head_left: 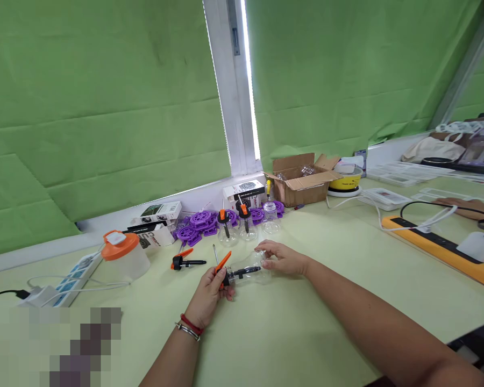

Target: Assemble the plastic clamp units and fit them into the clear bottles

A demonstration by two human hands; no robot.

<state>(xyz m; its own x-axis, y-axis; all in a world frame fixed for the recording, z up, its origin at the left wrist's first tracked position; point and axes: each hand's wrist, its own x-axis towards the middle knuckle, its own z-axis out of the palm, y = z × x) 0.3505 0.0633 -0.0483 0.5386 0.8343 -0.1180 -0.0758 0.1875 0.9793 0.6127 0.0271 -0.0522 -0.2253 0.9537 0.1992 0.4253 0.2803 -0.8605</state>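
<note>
Purple discs (pixel 201 220), cardboard box (pixel 302 185), perhaps scales (pixel 344 183).

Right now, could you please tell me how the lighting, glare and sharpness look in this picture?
Head view: daylight blows out the window gap between the green blinds; the table is evenly lit with soft shadows; the left hand, right hand and clear bottle are reasonably sharp; a pixelated block masks the lower left corner; lines bow toward the edges.
</note>
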